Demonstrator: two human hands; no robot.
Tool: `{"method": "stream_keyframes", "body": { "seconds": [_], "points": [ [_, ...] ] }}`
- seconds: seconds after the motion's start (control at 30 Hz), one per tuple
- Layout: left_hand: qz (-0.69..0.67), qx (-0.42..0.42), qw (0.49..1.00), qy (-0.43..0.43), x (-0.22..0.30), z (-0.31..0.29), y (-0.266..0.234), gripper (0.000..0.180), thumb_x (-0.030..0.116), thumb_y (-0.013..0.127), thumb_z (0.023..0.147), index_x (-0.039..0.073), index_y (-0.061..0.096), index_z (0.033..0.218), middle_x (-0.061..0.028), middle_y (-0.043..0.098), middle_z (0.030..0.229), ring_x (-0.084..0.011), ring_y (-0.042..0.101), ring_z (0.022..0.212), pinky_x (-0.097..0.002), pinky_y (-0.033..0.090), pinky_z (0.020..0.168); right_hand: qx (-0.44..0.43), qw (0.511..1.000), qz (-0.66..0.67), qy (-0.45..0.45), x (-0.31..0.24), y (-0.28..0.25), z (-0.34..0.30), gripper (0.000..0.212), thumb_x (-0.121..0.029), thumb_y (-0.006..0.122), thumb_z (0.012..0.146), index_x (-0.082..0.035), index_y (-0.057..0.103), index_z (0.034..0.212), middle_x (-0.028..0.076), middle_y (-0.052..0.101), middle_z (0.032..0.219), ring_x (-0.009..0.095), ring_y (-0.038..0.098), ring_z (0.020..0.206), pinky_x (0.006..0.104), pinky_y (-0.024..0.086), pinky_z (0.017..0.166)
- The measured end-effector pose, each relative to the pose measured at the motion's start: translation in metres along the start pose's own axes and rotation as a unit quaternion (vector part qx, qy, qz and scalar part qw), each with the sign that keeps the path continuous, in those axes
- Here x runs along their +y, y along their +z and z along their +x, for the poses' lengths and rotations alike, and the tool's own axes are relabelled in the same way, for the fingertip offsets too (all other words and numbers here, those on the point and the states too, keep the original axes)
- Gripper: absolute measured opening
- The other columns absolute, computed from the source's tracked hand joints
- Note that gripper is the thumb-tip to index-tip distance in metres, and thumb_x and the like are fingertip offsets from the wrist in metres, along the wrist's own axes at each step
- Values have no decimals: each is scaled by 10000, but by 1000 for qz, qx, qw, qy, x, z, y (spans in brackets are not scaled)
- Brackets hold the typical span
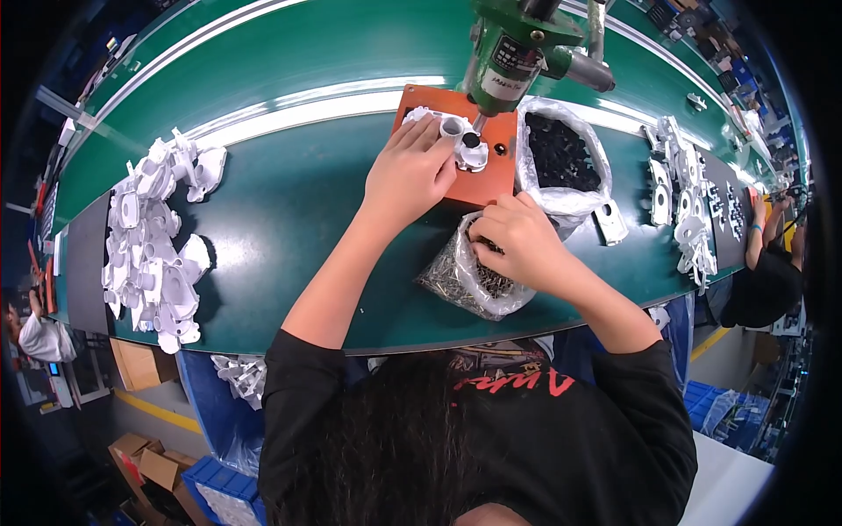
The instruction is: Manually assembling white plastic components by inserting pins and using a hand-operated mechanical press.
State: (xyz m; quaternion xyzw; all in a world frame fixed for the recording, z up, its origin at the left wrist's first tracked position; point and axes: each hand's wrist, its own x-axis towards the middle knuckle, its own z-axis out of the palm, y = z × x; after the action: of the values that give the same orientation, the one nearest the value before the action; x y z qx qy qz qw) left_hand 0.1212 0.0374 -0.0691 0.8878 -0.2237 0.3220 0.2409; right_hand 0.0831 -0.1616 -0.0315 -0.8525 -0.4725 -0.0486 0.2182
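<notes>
My left hand (405, 171) grips a white plastic part (474, 159) seated on an orange fixture block (497, 182). A small black round piece (471, 139) sits on that part, beneath the tip of a green driving machine (502, 74). My right hand (524, 244) is at the mouth of a clear plastic bag of screws (449, 267), just in front of the block. Its fingers are curled together at the bag's rim; whatever they pinch is hidden.
Right of the block, an open bag (561, 158) holds small black pieces. A lone white part (609, 223) lies beside it. White parts are heaped on the green table at the left (149, 237) and right (688, 206). Another person (765, 280) works at the far right.
</notes>
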Motion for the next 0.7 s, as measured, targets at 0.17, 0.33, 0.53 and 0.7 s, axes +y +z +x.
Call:
{"method": "stream_keyframes", "body": {
  "seconds": [0.17, 0.33, 0.53, 0.7],
  "points": [
    [5, 0, 1000, 1, 2, 0, -2, 133, 110, 590, 775, 15, 605, 866, -184, 631, 1049, -320, 567, 1078, -407, 420, 975, -5, 997, 67, 42, 0, -4, -1, 94, -75, 645, 669, -66, 560, 708, 33, 543, 722, 223, 508, 730, 341, 369, 680],
    [9, -1, 1000, 1, 2, 0, -2, 130, 109, 589, 776, 14, 604, 863, -184, 631, 1050, -318, 566, 1079, -407, 420, 975, 1, 994, 98, 38, 2, -6, -1, 100, -62, 642, 662, -48, 552, 701, 49, 546, 691, 215, 517, 682, 327, 370, 673],
    [5, -2, 1000, -1, 2, 0, -2, 130, 113, 588, 778, 15, 606, 862, -188, 631, 1055, -318, 568, 1080, -408, 419, 977, -6, 987, 145, 63, 0, -13, 1, 85, -54, 635, 667, -40, 570, 721, 51, 577, 678, 212, 542, 643, 311, 381, 694],
    [1, 0, 1000, -2, 1, 0, 0, 131, 115, 587, 780, 16, 607, 863, -194, 632, 1057, -319, 567, 1086, -410, 418, 978, -23, 960, 227, 163, 3, -20, -3, 82, -21, 621, 702, -19, 569, 765, 50, 616, 708, 150, 591, 658, 281, 448, 665]
  ]
}}
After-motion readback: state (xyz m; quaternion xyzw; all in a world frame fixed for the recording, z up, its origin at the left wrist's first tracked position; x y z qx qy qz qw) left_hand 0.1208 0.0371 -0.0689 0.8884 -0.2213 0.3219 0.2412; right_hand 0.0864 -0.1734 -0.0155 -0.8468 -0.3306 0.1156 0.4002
